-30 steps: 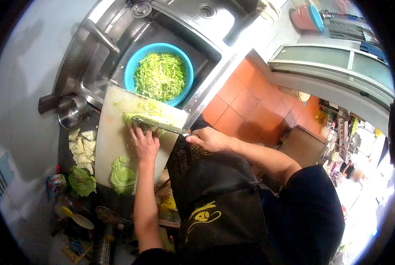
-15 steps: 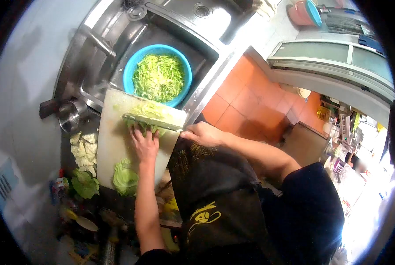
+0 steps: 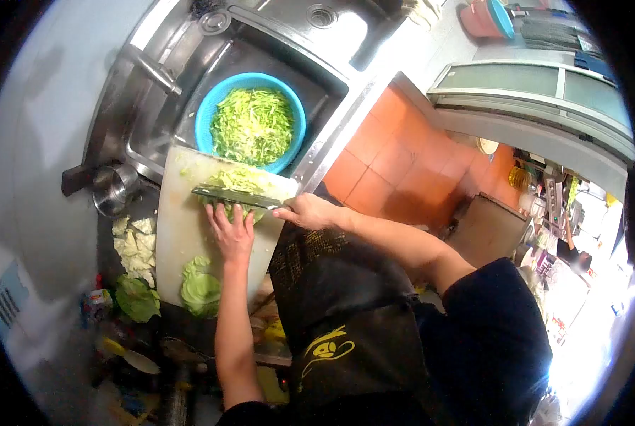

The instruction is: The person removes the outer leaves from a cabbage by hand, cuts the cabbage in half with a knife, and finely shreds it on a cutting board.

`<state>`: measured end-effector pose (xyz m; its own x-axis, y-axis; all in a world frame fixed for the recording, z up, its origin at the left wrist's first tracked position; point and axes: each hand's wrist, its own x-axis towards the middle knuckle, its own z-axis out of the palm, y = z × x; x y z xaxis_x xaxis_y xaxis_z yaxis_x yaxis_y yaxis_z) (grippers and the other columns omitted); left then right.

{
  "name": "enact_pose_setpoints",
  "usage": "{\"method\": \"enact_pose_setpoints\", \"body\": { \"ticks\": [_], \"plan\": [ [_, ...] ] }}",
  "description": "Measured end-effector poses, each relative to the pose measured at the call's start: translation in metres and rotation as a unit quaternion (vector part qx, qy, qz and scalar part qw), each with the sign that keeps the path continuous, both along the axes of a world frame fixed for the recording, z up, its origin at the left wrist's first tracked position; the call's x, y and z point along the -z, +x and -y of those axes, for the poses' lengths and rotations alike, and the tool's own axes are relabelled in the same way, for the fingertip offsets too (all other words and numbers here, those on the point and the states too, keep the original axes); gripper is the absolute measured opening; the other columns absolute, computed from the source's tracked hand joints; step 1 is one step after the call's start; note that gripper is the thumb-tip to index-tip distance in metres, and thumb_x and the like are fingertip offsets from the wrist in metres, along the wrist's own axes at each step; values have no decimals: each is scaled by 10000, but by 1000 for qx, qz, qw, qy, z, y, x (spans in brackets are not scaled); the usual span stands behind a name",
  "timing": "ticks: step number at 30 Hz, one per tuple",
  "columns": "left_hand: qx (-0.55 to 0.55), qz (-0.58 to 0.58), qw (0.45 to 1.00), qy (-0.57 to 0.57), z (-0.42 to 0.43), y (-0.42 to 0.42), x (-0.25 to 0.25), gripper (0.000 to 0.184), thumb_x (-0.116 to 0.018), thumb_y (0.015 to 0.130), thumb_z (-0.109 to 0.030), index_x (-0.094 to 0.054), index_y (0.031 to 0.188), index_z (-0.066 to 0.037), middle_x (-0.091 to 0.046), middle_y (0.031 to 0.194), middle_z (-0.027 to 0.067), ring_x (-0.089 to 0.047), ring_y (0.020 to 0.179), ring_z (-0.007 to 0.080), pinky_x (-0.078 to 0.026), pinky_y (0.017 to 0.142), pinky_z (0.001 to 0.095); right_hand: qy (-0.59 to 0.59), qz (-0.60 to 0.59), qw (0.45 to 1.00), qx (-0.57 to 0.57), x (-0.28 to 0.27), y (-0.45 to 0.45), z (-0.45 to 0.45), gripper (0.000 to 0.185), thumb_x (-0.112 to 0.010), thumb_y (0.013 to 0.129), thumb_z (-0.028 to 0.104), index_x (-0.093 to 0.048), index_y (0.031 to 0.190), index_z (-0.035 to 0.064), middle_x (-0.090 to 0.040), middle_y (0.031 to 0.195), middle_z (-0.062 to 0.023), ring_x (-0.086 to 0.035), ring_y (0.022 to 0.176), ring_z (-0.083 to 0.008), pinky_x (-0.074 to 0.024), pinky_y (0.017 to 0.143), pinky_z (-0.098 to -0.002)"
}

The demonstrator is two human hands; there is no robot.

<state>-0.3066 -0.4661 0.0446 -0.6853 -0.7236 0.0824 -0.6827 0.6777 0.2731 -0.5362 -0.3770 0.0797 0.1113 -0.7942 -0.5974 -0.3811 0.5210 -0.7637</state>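
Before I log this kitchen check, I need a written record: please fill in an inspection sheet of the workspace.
Surface: pale cutting board, with loose green bits.
Job's things: knife at the leafy greens; green shreds in a blue basket in the sink.
Clutter: pale leaf pieces and metal pot near the board.
Left hand: fingers spread against the greens.
Right hand: gripping the knife handle.
Cables: nothing seen.
Surroundings: orange tiled floor.

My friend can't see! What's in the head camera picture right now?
A right hand holds a knife to green cabbage on a pale cutting board, and the left hand steadies the cabbage. Beyond the board, a blue basket of shredded cabbage sits in a metal sink.
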Motion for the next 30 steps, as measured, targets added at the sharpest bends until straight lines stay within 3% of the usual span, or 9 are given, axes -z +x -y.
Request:
{"method": "enact_pose_setpoints", "body": {
  "ticks": [1,3,6,12,14,19,22,27,30],
  "plan": [
    [1,-11,1000,-1,3,-2,-1,446,-759,876,-307,-561,1191,-61,-459,1329,273,-422,1305,543,-449,1036,636,-45,6,999,19,1,0,6,647,-439,1039,554,-689,937,-34,-661,839,-304,-667,859,-457,-517,782,-502],
    [6,-33,999,7,4,-2,-6,474,-759,879,-310,-544,1215,-53,-462,1329,269,-425,1301,541,-455,1032,633,36,46,998,2,2,-9,15,639,-435,1040,553,-673,944,-32,-665,886,-305,-659,886,-450,-504,812,-502],
    [10,-47,999,1,5,2,-4,491,-756,888,-309,-529,1229,-38,-460,1334,268,-428,1297,541,-465,1023,630,66,74,995,26,-22,-24,11,639,-433,1041,553,-659,944,-37,-660,875,-304,-653,860,-453,-499,797,-502],
    [-6,15,1000,-2,-1,12,15,468,-637,952,-422,-589,1316,-131,-439,1387,311,-387,1354,546,-440,1059,623,61,37,997,-7,-67,-28,-35,591,-483,1041,505,-658,928,-48,-616,758,-297,-638,764,-443,-496,737,-493],
    [-14,57,998,20,-4,13,9,437,-628,960,-401,-613,1296,-123,-443,1385,315,-388,1353,547,-425,1074,625,45,50,998,-7,-64,-28,-40,605,-479,1039,517,-662,941,-51,-616,753,-297,-637,756,-447,-494,733,-500],
    [8,24,1000,0,1,8,6,397,-655,947,-349,-619,1234,-77,-477,1342,302,-394,1343,553,-412,1072,637,77,38,996,-12,-64,-25,-30,635,-461,1040,533,-667,944,-60,-631,780,-305,-650,795,-457,-498,738,-505],
    [2,11,1000,10,0,3,7,402,-687,928,-331,-605,1214,-61,-492,1313,285,-403,1332,551,-417,1066,640,73,27,997,8,-33,-10,-21,640,-457,1040,538,-674,929,-54,-639,794,-309,-659,831,-459,-505,746,-509],
    [7,-22,1000,-2,5,0,-1,546,-770,872,-312,-512,1259,-25,-496,1300,247,-427,1310,533,-438,1056,626,27,36,999,5,-6,-2,5,602,-459,1046,518,-672,1009,-44,-670,900,-289,-657,889,-447,-515,806,-480],
    [1,-88,996,1,4,3,6,637,-806,843,-305,-448,1282,-11,-492,1309,232,-435,1307,515,-448,1053,613,27,52,997,43,2,-7,6,628,-450,1043,544,-648,966,-46,-622,738,-248,-648,743,-378,-495,723,-484]
  ]
}}
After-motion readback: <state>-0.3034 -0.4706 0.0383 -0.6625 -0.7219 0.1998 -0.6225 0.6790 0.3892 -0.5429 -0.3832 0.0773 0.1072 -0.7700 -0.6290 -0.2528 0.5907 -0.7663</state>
